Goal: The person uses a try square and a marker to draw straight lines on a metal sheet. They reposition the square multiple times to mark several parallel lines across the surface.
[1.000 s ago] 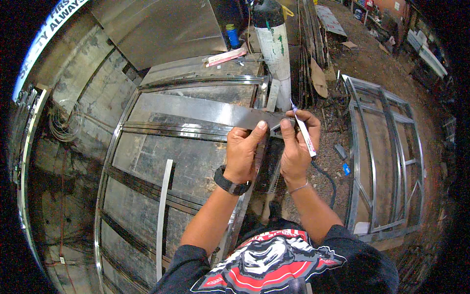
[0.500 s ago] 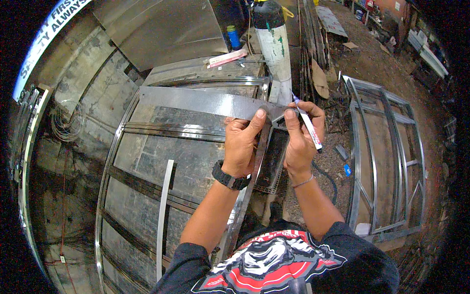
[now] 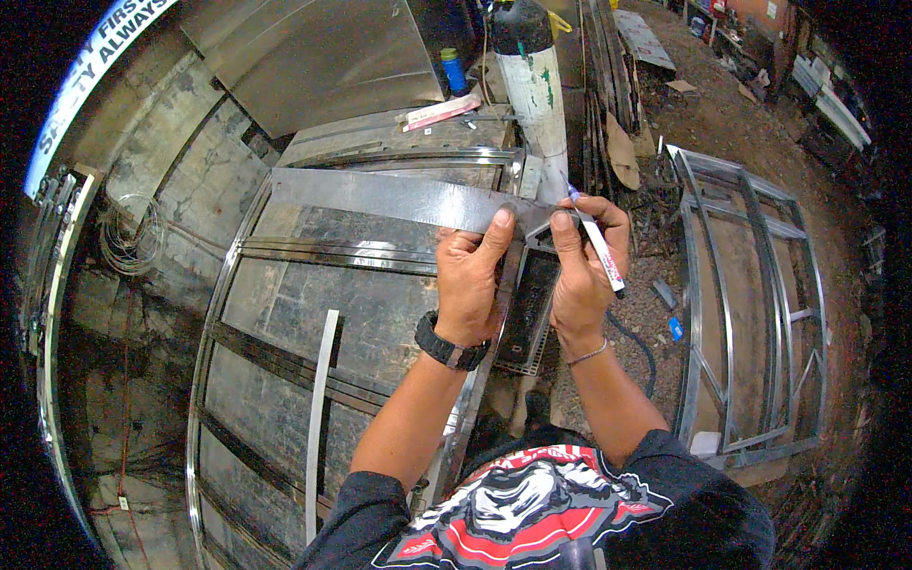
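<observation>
Workshop interior, earthen floor (image 3: pixel 708 90) at upper right; dark, scuffed worktop (image 3: pixel 275 304) at left, bearing a steel frame (image 3: pixel 342 253) with crossbars.

Item: metal strip (image 3: pixel 380 198), flat, grey, plain. Location: across the far part of the steel frame, long axis running left to right and dipping slightly rightward; bulk of its length to the left of both hands.

Left hand (image 3: pixel 470 280): nearer to the strip's body; grip closed near the right end, thumb on top, fingers curled at the near edge and partly hidden.

Right hand (image 3: pixel 587 271): grip closed on a marker (image 3: pixel 599 249), white barrel, tip pointing up and away, slanting across the strip's line. Thumb at the strip's right end; whether it presses there, cannot tell.

Also present: narrow bar (image 3: pixel 321 408), lying lengthwise on the steel frame; gas cylinder (image 3: pixel 532 104), white with black top, beyond the hands; second frame (image 3: pixel 766 255), at right.
</observation>
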`<state>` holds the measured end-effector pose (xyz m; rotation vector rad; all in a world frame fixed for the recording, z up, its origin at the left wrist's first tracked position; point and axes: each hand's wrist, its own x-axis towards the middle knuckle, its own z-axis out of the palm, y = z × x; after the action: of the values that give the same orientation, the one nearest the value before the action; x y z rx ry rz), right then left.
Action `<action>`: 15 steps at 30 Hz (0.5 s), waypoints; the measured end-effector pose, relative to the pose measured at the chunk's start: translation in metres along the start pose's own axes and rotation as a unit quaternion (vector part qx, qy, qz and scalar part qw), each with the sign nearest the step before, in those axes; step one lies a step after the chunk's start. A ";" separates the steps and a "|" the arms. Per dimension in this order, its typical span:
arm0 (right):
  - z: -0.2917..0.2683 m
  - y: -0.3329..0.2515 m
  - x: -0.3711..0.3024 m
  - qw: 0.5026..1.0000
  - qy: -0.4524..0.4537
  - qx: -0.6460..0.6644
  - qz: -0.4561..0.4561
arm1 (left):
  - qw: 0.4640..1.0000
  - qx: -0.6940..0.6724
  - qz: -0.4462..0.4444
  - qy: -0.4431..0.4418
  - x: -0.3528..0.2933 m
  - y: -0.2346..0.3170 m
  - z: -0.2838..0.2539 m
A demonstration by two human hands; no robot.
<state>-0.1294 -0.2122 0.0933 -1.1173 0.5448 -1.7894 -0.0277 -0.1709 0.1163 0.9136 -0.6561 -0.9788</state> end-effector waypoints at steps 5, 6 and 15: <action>0.003 0.002 0.000 1.000 0.003 -0.009 -0.016 | 1.000 0.012 -0.011 -0.004 0.001 0.000 -0.007; 0.003 0.004 0.001 1.000 0.001 -0.008 -0.015 | 1.000 0.006 -0.008 -0.001 0.000 0.001 -0.005; 0.003 0.000 -0.002 1.000 0.001 0.002 0.007 | 1.000 -0.009 0.012 -0.003 0.000 0.000 -0.003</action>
<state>-0.1267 -0.2098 0.0938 -1.1067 0.5472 -1.7794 -0.0255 -0.1695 0.1152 0.8846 -0.6607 -0.9644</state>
